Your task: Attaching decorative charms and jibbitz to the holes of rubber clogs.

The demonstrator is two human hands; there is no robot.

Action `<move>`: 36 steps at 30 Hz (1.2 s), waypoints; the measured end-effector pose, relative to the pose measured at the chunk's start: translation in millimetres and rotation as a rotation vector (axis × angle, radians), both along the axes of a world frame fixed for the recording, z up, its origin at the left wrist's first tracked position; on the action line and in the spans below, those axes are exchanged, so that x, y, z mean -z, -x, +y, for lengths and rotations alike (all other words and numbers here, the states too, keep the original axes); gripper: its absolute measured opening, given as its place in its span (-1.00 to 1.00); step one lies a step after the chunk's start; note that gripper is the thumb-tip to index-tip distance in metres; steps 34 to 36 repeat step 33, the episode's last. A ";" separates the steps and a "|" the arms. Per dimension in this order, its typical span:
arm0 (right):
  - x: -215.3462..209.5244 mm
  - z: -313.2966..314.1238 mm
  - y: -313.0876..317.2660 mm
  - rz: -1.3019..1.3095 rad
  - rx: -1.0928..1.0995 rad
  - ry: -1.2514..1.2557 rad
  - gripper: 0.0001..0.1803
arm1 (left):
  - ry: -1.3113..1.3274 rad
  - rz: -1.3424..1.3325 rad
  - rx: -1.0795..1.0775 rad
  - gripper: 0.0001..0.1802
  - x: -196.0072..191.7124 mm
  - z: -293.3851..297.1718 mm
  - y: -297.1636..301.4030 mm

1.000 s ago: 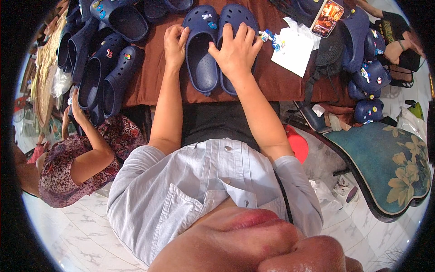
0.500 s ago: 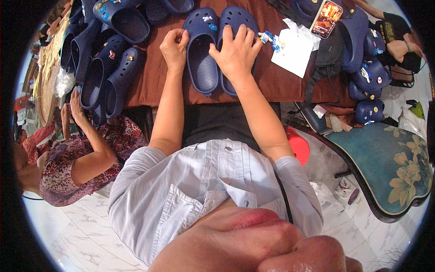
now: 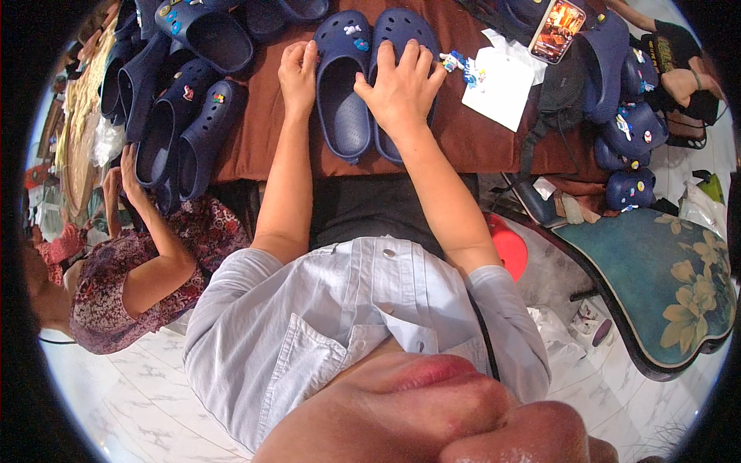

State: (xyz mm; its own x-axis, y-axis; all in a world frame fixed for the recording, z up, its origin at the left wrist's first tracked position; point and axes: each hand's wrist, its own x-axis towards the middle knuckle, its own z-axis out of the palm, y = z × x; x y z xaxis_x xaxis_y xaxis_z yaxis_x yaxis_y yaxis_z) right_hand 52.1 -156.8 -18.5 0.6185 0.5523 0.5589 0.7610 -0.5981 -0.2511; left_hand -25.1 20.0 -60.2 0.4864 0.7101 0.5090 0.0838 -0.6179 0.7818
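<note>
A pair of navy clogs lies side by side on the brown cloth, toes away from me. The left clog [image 3: 343,119] has small white and blue charms on its upper. Beside its outer edge is my left hand [image 3: 297,81], closed with fingers curled and thumb pressed to them; whether something small is inside is hidden. My right hand [image 3: 403,89] grips the right clog [image 3: 395,29] from above, fingers bent over its upper, thumb reaching to the left clog's inner rim. Just right of that hand are loose blue and white charms [image 3: 455,62] near a white paper sheet [image 3: 498,91].
More navy clogs [image 3: 204,35] crowd the table's left side, and others with charms [image 3: 631,127] are piled at right. A lit phone [image 3: 557,31] leans at the back right near a black strap bag [image 3: 562,100]. Another person [image 3: 135,282] sits at left; a teal flowered chair [image 3: 656,285] stands at right.
My left hand has turned slightly; its raised pinch has become curled fingers with the thumb pointing up beside the clog. The right hand and the pair of clogs stay almost still.
</note>
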 end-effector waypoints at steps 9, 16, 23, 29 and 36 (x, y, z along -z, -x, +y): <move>-0.8 -1.3 -0.9 -0.018 0.012 0.014 -0.29 | -0.013 -0.062 -0.074 -0.75 -7.9 -14.0 0.9; -0.4 -0.3 0.1 -0.015 0.008 0.011 -0.29 | -0.033 -0.029 -0.155 -0.77 -7.8 -14.6 3.5; -1.6 0.7 0.4 -0.004 0.008 0.008 -0.29 | -0.083 -0.059 -0.212 -0.78 -4.7 -15.2 2.6; -2.1 2.2 1.7 0.016 0.010 0.019 -0.29 | -0.149 -0.086 -0.231 -0.79 -4.2 -15.9 3.7; -0.5 2.3 0.7 0.026 0.021 0.032 -0.29 | -0.226 -0.074 -0.255 -0.80 -2.3 -17.6 5.8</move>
